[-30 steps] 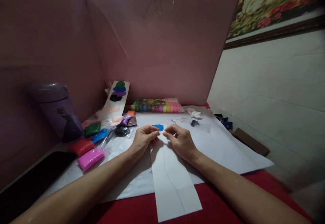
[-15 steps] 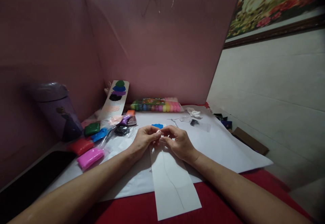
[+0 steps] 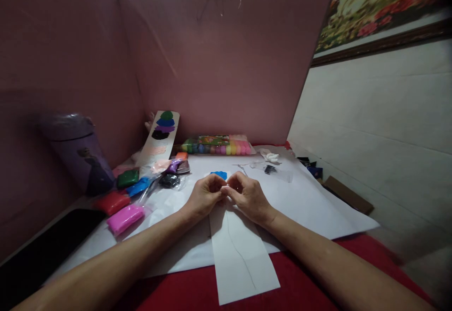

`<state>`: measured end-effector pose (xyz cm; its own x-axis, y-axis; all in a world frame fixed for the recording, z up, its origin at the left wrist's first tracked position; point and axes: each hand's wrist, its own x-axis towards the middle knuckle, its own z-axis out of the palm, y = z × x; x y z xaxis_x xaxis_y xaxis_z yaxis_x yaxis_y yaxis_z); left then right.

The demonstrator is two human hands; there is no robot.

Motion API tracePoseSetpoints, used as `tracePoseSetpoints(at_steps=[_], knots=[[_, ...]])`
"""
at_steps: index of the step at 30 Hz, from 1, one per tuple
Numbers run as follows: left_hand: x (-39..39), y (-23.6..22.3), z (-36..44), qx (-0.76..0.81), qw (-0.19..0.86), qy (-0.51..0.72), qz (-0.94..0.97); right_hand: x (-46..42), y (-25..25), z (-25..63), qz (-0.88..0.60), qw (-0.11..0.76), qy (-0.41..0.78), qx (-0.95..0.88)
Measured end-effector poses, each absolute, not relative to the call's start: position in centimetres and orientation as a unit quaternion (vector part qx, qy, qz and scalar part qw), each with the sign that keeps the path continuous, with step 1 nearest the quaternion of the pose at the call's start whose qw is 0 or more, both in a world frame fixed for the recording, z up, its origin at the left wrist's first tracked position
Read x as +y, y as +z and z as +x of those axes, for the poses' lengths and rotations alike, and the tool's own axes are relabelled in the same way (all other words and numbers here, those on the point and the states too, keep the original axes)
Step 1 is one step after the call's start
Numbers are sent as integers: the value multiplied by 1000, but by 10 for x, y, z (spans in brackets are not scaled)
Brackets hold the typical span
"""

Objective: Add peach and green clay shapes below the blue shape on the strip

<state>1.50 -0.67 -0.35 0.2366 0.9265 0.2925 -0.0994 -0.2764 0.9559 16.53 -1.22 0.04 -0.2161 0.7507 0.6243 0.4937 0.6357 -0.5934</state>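
My left hand [image 3: 206, 193] and my right hand [image 3: 247, 195] meet over the top part of a white card strip [image 3: 243, 259]. Thumbs and fingertips of both are closed together on a small pale lump of modelling clay [image 3: 225, 188], mostly hidden by the fingers. A thin curved line runs down the strip below them. Just beyond my fingertips, a blue clay patch [image 3: 219, 175] covers the strip's far end. The strip lies on a large white sheet [image 3: 310, 203], its near end reaching over the red cloth [image 3: 176, 290].
Bagged clay in several colours, including a pink packet [image 3: 126, 219], lies at left beside a dark flat object [image 3: 52, 245] and a purple tumbler [image 3: 79, 153]. Behind are a painted sample card [image 3: 160, 137] and a clay multipack [image 3: 215, 146]. White clay [image 3: 270, 155] sits at right.
My fingertips have drawn closer together, and my right thumb now presses against the pale clay by my left thumb. Less of the lump shows. The card strip stays in place.
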Motion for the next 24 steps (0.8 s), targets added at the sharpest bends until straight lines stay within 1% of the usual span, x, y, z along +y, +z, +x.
tracePoseSetpoints(at_steps=[3,6,12,16,24], knots=[[-7,-2,14,320,522,521,595,-11,0,166,-402,488,141,-762],[-8,1,12,336,525,525,579,-9,-2,166,-394,498,149,-758],[-8,2,9,343,550,494,579,-11,-2,165,-364,500,170,-768],[-8,2,9,337,561,514,555,-12,-2,165,-376,497,161,-766],[-9,3,9,329,583,503,547,-9,-4,165,-359,500,120,-779]])
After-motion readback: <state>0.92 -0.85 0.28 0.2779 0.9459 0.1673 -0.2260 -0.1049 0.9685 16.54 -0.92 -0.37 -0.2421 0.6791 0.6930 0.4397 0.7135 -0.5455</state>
